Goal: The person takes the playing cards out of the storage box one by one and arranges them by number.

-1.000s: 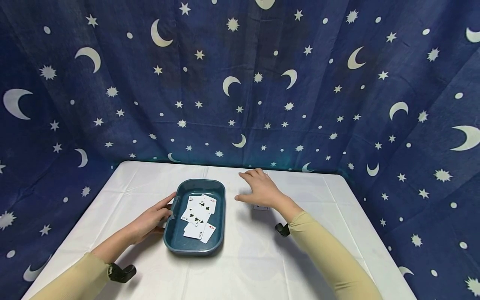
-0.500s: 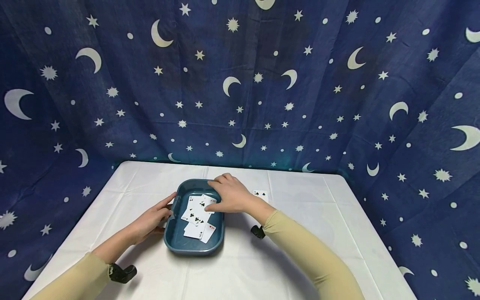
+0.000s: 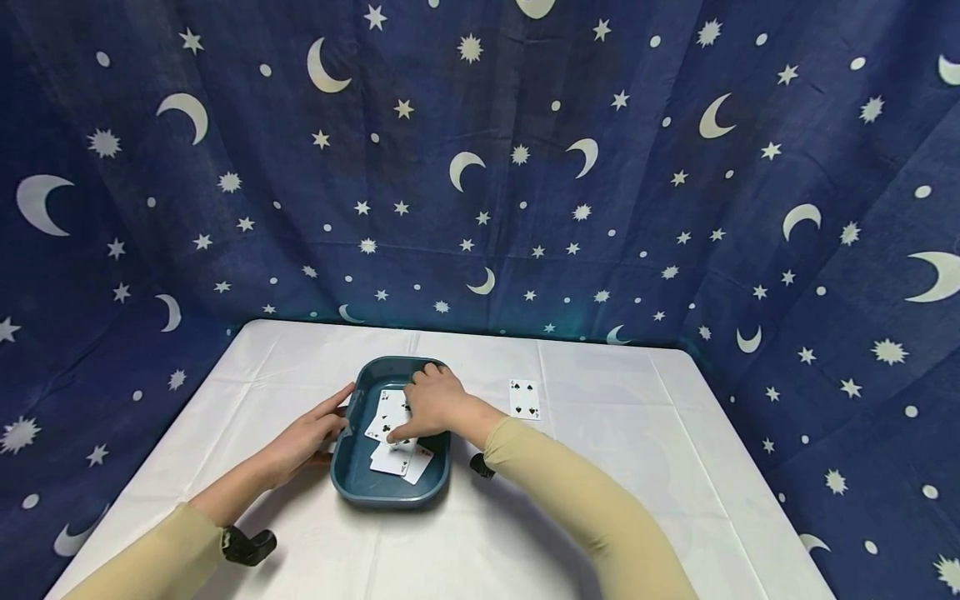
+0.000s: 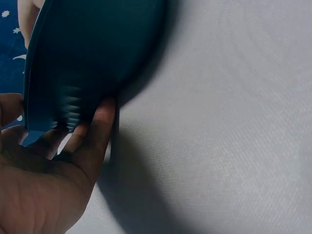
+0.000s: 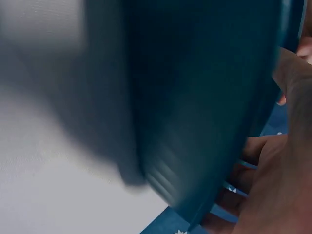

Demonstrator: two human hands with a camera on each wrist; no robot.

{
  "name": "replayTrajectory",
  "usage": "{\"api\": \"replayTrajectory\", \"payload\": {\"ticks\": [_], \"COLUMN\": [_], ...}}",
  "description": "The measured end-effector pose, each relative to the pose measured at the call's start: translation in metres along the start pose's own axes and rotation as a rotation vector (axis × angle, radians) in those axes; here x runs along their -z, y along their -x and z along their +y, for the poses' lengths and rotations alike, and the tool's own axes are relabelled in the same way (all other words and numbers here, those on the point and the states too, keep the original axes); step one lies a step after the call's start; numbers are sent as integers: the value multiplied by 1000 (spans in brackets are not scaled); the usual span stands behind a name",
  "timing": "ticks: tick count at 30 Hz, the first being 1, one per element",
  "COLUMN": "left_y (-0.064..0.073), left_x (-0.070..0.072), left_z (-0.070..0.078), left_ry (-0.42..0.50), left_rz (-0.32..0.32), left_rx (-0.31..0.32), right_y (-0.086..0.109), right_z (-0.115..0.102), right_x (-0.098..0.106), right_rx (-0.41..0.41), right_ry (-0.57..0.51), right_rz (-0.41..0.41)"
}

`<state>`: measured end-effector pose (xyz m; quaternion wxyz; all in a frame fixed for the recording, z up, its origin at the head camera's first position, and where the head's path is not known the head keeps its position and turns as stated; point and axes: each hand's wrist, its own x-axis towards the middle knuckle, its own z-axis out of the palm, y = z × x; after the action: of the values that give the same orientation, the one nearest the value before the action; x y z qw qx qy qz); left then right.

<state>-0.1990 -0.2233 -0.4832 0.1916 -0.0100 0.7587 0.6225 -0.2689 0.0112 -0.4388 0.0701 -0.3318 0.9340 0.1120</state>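
A dark teal plastic tray lies on the table in the head view. My left hand touches its left side; in the left wrist view, the left fingers reach against the outer wall near some ridges. My right hand is over the right part of the tray, thumb and fingers spread apart above the playing cards. It hides part of a clubs card. Below this lie a white card and a red-pip card. Whether the right fingertips touch the cards I cannot tell.
A four of spades lies face up on the white tablecloth, right of the tray. A blue curtain with moons and stars hangs behind and at both sides. A dark device is strapped at the left wrist.
My right hand has moved left from above the four of spades, over the tray's right rim and onto the card area, uncovering the four of spades. The left hand and tray stay in place.
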Motion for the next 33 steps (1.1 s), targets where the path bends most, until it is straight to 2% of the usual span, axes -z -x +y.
{"api": "replayTrajectory", "payload": {"ticks": [7,15,23,27,33], "left_y": [0,1,2,2,2], "left_x": [0,0,-1,-1,-1], "left_z": [-1,0,2,2,2], "left_ry": [7,11,11,9,20], "left_rz": [0,-6,-19,-21,-22], "left_rx": [-1,-5,-10,-14,-15], "right_y": [-5,-6,-10,-5,-4], "right_z": [-9,-14,-10,-8,-5], "right_x": [-6,-9,-18,-14,-12], "right_rx": [-36,-39,20,67,82], "right_ry": [47,75,9,-27,-32], "right_rz": [-35,-60,-75,-80,-62]}}
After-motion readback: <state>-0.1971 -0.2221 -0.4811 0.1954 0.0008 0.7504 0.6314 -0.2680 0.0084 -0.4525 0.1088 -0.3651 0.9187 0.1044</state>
